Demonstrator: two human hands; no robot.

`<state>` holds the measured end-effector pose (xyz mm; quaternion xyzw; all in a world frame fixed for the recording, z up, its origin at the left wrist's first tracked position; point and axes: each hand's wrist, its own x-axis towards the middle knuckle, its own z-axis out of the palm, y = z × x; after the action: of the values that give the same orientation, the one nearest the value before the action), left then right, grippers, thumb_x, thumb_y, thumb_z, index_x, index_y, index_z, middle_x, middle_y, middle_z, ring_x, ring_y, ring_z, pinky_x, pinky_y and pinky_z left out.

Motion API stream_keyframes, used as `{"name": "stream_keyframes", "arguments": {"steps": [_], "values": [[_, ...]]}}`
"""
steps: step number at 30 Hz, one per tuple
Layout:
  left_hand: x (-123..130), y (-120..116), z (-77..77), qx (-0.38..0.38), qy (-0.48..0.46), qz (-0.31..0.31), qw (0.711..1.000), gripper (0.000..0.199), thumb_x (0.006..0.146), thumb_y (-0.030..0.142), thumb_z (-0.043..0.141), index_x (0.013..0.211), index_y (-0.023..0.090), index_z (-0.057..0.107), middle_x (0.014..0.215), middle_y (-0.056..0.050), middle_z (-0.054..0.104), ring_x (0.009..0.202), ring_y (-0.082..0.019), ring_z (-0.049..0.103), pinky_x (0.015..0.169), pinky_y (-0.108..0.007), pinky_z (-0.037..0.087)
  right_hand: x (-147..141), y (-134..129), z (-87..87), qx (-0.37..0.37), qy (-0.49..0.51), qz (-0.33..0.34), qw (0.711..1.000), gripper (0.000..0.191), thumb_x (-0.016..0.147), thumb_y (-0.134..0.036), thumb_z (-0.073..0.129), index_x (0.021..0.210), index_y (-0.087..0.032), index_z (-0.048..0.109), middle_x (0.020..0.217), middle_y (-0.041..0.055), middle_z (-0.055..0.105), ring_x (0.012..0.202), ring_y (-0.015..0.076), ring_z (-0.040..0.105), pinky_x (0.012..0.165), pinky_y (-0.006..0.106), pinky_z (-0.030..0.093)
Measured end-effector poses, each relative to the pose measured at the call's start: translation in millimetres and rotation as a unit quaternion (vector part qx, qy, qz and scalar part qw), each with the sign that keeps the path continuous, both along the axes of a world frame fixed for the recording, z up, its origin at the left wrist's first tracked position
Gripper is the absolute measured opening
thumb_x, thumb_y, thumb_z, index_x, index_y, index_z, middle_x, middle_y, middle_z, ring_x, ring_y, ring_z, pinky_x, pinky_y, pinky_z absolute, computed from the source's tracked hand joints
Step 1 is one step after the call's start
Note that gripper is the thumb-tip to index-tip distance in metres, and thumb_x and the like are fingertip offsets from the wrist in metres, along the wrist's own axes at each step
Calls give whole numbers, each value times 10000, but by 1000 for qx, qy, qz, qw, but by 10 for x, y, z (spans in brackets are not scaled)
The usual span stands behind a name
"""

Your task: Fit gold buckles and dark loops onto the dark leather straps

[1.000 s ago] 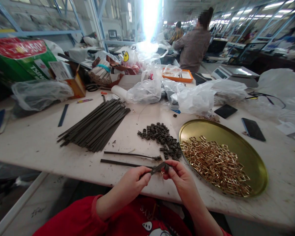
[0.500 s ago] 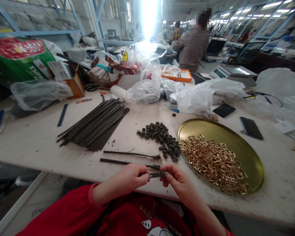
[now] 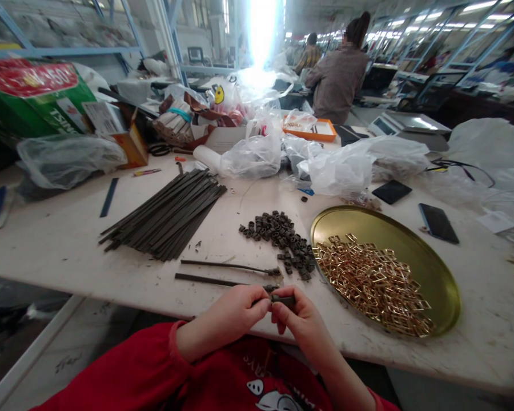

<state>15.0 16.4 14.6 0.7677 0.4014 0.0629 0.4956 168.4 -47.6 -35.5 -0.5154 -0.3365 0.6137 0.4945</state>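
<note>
Near the table's front edge, my left hand (image 3: 240,309) is closed, its thumb and fingertips pinching a dark strap (image 3: 286,299). My right hand (image 3: 303,318) grips the strap's other end, close beside the left fingertips. A small dark loop seems to sit on the strap between them, mostly covered by fingers. Just beyond the hands lie two similar straps, one upper strap (image 3: 227,265) and one lower strap (image 3: 209,280), each with a loop at its right end. A heap of small dark loops (image 3: 278,233) is past them. Gold rectangular buckles (image 3: 377,288) fill part of a round brass-coloured tray (image 3: 405,237).
A bundle of dark strips (image 3: 163,220) lies to the left. Plastic bags (image 3: 252,155), an orange box (image 3: 310,136), a phone (image 3: 438,222) and a black flat item (image 3: 391,192) are farther back. A person (image 3: 338,74) is beyond the table.
My hands have come together and the left one has shifted right. Less of the strap shows between them, and its right end now sticks out along the right fingers.
</note>
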Motion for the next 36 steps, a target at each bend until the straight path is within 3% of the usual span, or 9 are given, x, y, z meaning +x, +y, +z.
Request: {"name": "stream_keyframes", "arguments": {"steps": [5, 8, 13, 18, 21, 24, 26, 28, 36], "values": [[-52, 28, 177, -219, -26, -43, 975, 239, 816, 222, 346, 955, 149, 526, 632, 38, 515, 479, -86, 450, 462, -180, 356, 22, 51, -61, -50, 176, -99, 978, 333, 619, -387, 749, 723, -174, 515, 472, -95, 393, 408, 40, 301, 411, 175, 231], [-75, 40, 218, -185, -12, -14, 982, 280, 811, 199, 365, 1054, 148, 494, 658, 33, 530, 491, -82, 434, 458, -174, 344, -1, 65, -62, -52, 197, -109, 973, 322, 622, -371, 752, 695, -169, 511, 468, -95, 368, 419, 45, 288, 422, 181, 232], [-3, -16, 68, -160, -54, 29, 985, 427, 840, 241, 361, 1256, 143, 365, 638, 37, 514, 506, -88, 424, 481, -184, 338, -211, 23, -54, -32, 114, -71, 990, 322, 670, -427, 698, 773, -165, 540, 565, -64, 450, 449, 56, 337, 435, 192, 264], [44, 22, -158, -197, -108, 50, 973, 457, 804, 457, 404, 1096, 113, 473, 530, 74, 399, 460, -86, 343, 422, -193, 255, -96, 11, -24, 63, -82, 35, 994, 346, 833, -492, 454, 752, -172, 559, 572, -30, 478, 497, 98, 417, 488, 225, 330], [34, 76, -200, -221, -97, 87, 967, 358, 743, 489, 446, 854, 152, 499, 464, 113, 265, 411, -67, 222, 395, -191, 169, 322, 75, 61, 121, -321, 45, 938, 256, 849, -395, 468, 741, -193, 583, 667, 12, 567, 634, 152, 511, 589, 262, 373], [49, 94, -169, -257, -68, 122, 956, 262, 724, 457, 419, 712, 195, 428, 411, 128, 200, 376, -64, 159, 385, -192, 118, 817, 250, 141, 113, -520, -50, 845, 137, 846, -276, 474, 856, -201, 589, 814, 50, 592, 760, 192, 533, 696, 302, 389], [91, 84, -123, -256, -48, 136, 956, 216, 718, 416, 399, 680, 203, 402, 405, 120, 243, 364, -62, 164, 379, -192, 107, 1056, 411, 150, 83, -628, -54, 772, 137, 827, -230, 483, 884, -187, 600, 896, 86, 574, 806, 217, 524, 735, 329, 374], [139, 66, -62, -243, -38, 140, 959, 173, 703, 368, 387, 668, 199, 398, 446, 97, 341, 358, -56, 191, 374, -192, 107, 1180, 558, 121, 65, -665, -28, 743, 96, 790, -200, 525, 819, -181, 615, 874, 96, 567, 811, 232, 518, 746, 340, 358], [57, 3, 98, -251, -31, 128, 959, 150, 637, 287, 370, 723, 184, 438, 460, 102, 272, 399, -68, 203, 396, -193, 127, 1296, 624, 100, 75, -591, -14, 803, 91, 717, -143, 559, 637, -179, 537, 691, 35, 554, 691, 182, 507, 666, 299, 359]]}}
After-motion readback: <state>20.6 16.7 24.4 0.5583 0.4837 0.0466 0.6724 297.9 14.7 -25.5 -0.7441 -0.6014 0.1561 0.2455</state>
